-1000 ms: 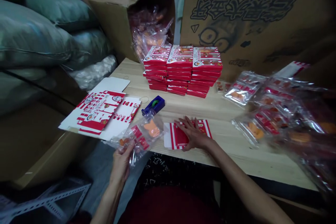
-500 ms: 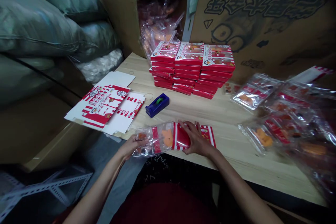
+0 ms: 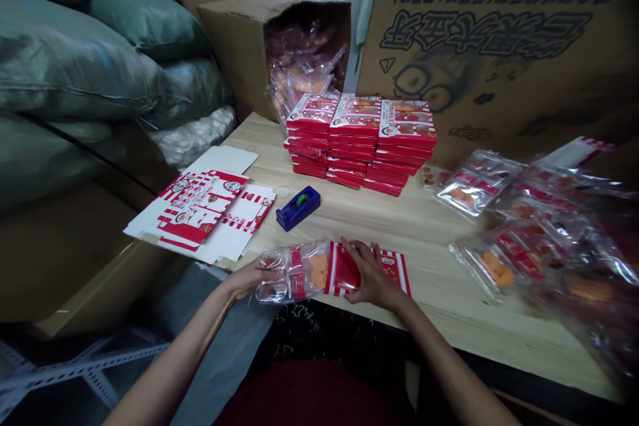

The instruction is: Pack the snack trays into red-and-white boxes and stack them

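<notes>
At the table's front edge my left hand (image 3: 252, 278) pinches the left end of a clear plastic packet (image 3: 298, 271), which shows orange pieces and a red band. The packet's right end meets the open left end of a red-and-white striped box (image 3: 399, 269); how far it reaches inside is hidden. My right hand (image 3: 372, 274) lies over the box, thumb at the near edge and fingers at the far side, gripping it. Beyond the packet stands a blue tape dispenser (image 3: 298, 208) with a green roll.
Several filled boxes (image 3: 362, 140) are stacked at the back of the table. Flat printed cartons (image 3: 200, 210) lie at the left, and loose packets (image 3: 524, 233) at the right. A cardboard box (image 3: 234, 40) of packets stands behind, with sacks (image 3: 74, 60) to its left.
The camera view has shifted slightly, so the scene sits a little lower. Both hands keep their hold, with the packet and the box in nearly the same position.
</notes>
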The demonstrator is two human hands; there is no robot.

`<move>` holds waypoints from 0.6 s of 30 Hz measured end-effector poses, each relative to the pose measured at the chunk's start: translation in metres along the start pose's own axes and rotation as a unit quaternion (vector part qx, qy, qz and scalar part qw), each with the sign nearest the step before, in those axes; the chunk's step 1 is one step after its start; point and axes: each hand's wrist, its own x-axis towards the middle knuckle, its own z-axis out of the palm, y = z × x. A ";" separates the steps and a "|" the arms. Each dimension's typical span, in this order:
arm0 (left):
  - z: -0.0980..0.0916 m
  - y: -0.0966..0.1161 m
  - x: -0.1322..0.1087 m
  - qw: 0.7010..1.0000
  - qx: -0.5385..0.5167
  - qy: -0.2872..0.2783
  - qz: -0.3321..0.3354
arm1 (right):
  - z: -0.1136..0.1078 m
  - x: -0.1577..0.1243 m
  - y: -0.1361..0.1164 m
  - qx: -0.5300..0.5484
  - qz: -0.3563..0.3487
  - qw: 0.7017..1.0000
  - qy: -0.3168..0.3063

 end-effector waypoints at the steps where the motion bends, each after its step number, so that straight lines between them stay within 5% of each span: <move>1: 0.000 0.003 0.003 1.000 0.011 -0.005 -0.008 | -0.001 0.000 -0.001 -0.001 -0.002 1.000 -0.005; 12: 0.002 0.043 0.041 0.992 0.090 -0.072 -0.051 | -0.001 -0.007 -0.005 -0.007 -0.017 1.000 -0.010; 18: 0.047 0.025 0.067 0.994 0.087 -0.065 -0.012 | 0.003 -0.005 -0.011 -0.010 -0.027 0.999 -0.021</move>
